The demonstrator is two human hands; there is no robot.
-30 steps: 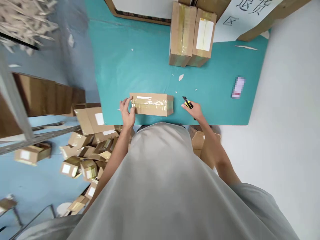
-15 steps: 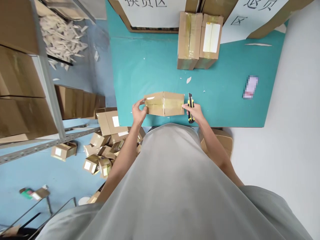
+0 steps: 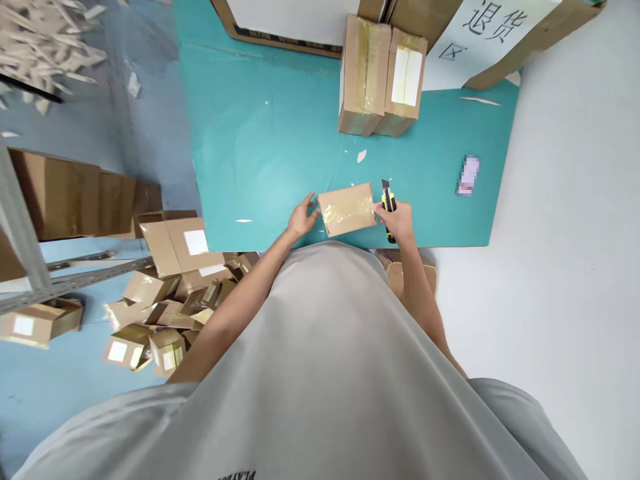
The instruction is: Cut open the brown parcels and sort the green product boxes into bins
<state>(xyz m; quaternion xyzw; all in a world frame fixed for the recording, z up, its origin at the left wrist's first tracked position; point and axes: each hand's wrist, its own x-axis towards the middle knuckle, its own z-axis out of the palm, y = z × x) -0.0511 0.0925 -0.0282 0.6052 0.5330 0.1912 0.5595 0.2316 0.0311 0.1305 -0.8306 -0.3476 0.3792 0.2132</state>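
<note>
A small cardboard box [image 3: 347,209] with clear tape over its top lies slightly turned near the front edge of the teal table. At its left end is my left hand [image 3: 303,217], fingers apart and curved; I cannot tell whether the fingertips touch the cardboard. My right hand [image 3: 397,219] is closed around a black and yellow utility knife [image 3: 387,195], whose blade points away from me. The thumb and finger of that hand also reach the box's right end.
Two taped cardboard boxes [image 3: 366,73] stand at the back of the teal table [image 3: 260,147], before larger bins with paper signs [image 3: 480,40]. A blurred pale object [image 3: 469,175] lies at right. Paper scraps [image 3: 361,156] dot the table. Discarded cartons [image 3: 175,247] pile up on the floor at left.
The box has been rolled and turned, showing another face. My left hand has moved from gripping its left end to fingers apart beside it. The right hand, knife held, has come to its right end.
</note>
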